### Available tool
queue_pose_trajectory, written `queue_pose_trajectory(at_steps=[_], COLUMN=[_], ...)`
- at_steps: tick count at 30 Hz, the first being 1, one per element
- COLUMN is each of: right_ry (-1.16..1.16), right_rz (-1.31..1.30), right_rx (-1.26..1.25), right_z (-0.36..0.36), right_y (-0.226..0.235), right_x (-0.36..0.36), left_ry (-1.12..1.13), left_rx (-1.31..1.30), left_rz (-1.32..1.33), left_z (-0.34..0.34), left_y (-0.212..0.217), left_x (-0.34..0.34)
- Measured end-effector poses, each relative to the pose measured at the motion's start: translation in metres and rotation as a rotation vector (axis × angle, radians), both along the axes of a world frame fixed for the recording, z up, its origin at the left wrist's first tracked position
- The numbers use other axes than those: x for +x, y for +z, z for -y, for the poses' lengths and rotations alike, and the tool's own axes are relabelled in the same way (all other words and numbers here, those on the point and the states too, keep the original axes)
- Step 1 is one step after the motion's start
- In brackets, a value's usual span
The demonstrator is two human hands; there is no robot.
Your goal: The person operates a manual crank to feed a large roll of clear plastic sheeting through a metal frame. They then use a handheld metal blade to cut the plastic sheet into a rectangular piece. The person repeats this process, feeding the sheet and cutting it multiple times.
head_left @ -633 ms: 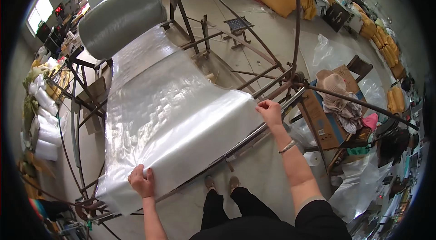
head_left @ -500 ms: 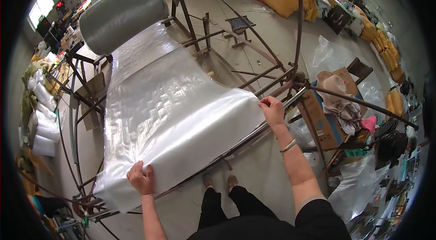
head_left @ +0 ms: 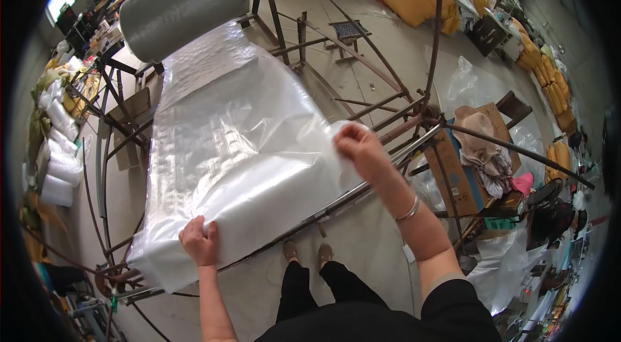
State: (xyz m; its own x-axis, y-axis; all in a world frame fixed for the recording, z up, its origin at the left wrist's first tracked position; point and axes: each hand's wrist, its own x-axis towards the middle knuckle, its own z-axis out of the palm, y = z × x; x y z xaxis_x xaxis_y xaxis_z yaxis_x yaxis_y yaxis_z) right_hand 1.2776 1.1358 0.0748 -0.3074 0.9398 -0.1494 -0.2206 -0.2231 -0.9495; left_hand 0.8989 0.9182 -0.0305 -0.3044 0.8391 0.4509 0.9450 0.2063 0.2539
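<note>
A wide sheet of clear plastic film (head_left: 220, 128) runs from a big grey-green roll (head_left: 184, 9) at the far left down to a metal bar (head_left: 336, 203) in front of me. Near the lower left, my left hand (head_left: 199, 240) pinches the film close to its near edge. My right hand (head_left: 358, 148) is closed on the film's right edge and pulls it inward, so the sheet wrinkles in the middle. A silver bangle (head_left: 409, 208) circles my right wrist.
Rusty metal frame rods (head_left: 427, 109) cross at the right. Beyond them sits a cardboard box (head_left: 453, 174) with a straw hat (head_left: 474, 125). A small stool (head_left: 348, 32) stands on the floor; yellow sacks (head_left: 414, 2) lie at the back.
My right hand has moved inward to the left with the film's edge, and the sheet there has creased. My left hand stays nearly where it was.
</note>
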Motion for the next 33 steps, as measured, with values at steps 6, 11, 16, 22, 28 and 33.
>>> queue_pose_trajectory(at_steps=[6,11,16,22,28,33], right_ry=[0.153,-0.338,-0.265,-0.239,-0.071,-0.002], right_rz=[0.247,1.214,0.366,0.238,0.177,0.246], right_rx=[-0.172,0.170,-0.241,-0.237,-0.282,-0.107], right_z=[0.036,-0.041,-0.050,-0.050,-0.042,-0.031], right_y=[-0.043,-0.094,-0.137,-0.163,-0.108,-0.147], right_x=[0.015,0.087,0.076,0.094,0.066,0.104], left_ry=[-0.001,-0.003,-0.007,-0.003,0.019,-0.008], left_rx=[0.012,0.003,-0.002,-0.012,-0.018,-0.009], left_rz=[0.035,0.044,0.041,0.035,0.019,0.018], left_z=[0.000,-0.003,0.000,-0.002,0.007,0.011], left_y=[0.002,0.005,0.002,0.003,0.006,0.004], left_x=[0.000,0.007,0.004,0.008,0.004,0.007])
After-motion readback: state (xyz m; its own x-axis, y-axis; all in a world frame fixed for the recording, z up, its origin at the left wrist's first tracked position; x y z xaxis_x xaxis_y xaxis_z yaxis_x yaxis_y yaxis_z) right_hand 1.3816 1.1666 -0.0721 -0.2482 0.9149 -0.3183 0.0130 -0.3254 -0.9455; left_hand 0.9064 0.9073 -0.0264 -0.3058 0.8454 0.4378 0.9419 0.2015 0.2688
